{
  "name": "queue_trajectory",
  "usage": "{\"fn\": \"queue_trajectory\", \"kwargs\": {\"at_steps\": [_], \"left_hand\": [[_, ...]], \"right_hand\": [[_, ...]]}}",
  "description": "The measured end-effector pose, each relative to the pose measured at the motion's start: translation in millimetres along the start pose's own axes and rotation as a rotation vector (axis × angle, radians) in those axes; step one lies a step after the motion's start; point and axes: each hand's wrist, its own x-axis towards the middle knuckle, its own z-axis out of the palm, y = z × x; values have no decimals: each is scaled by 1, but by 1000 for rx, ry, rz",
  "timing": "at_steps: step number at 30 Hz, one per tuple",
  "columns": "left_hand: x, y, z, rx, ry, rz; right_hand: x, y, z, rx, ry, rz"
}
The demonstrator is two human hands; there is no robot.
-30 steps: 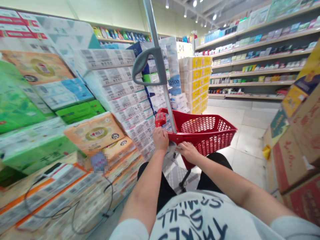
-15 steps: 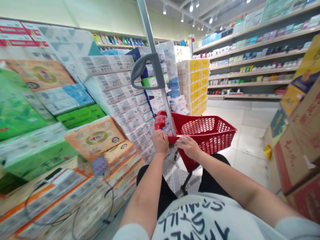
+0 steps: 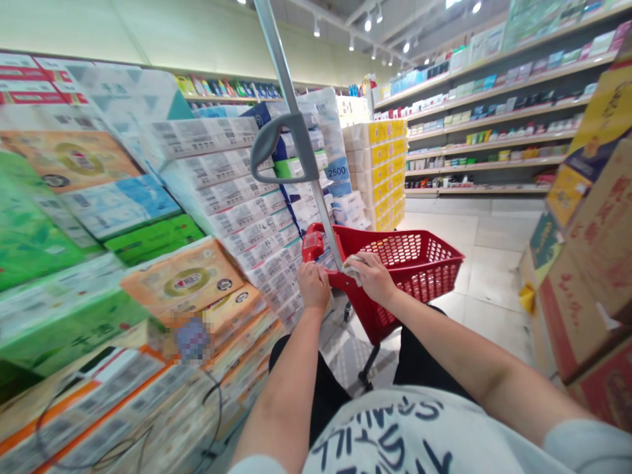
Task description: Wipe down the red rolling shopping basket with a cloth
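A red shopping basket on wheels [image 3: 424,283] stands before my knees, its sides full of holes. From its near edge a metal pole [image 3: 323,210] rises up to a grey loop handle [image 3: 301,148]. My left hand [image 3: 314,286] is closed around the red rim at the near left corner, just below a red plastic block [image 3: 312,245]. In my right hand [image 3: 372,275] is a crumpled pale cloth [image 3: 352,268], pressed against the rim right beside the foot of the pole. Part of the cloth is hidden under the fingers.
Stacked tissue packs [image 3: 185,280] fill the left side, with dark cables [image 3: 123,447] in front of them. Yellow-and-white packs [image 3: 388,174] stand beyond the basket. Cardboard boxes [image 3: 592,263] line the right. Stocked shelves [image 3: 494,131] run along the back over a tiled floor [image 3: 488,263].
My right hand has moved slightly up along the rim by the pole, and more of the cloth shows. My left hand keeps its hold. The whole view has shifted a little.
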Motion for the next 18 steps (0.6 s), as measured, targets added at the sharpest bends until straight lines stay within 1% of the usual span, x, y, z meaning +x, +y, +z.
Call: {"fn": "queue_trajectory", "kwargs": {"at_steps": [1, 3, 5, 7, 9, 11, 13, 16, 18], "left_hand": [[0, 0, 0, 1, -3, 3], [0, 0, -1, 19, -4, 12], [-1, 0, -1, 35, -5, 22], [-1, -1, -2, 38, -4, 27], [-1, -2, -1, 38, -5, 31], [0, -2, 1, 46, 1, 27], [1, -3, 3, 56, 6, 16], [2, -4, 3, 68, 2, 6], [1, -6, 2, 76, -9, 19]], "right_hand": [[3, 1, 2, -2, -25, -6], [-1, 3, 6, -9, -74, -29], [-18, 9, 8, -28, -91, -53], [-37, 16, 8, -66, -79, -61], [-49, 21, 7, -127, -64, -15], [-48, 19, 6, -183, -75, 72], [-36, 12, 8, -191, -111, 119], [-19, -1, 13, -133, -138, 75], [-20, -1, 14, -104, -121, 45]]}}
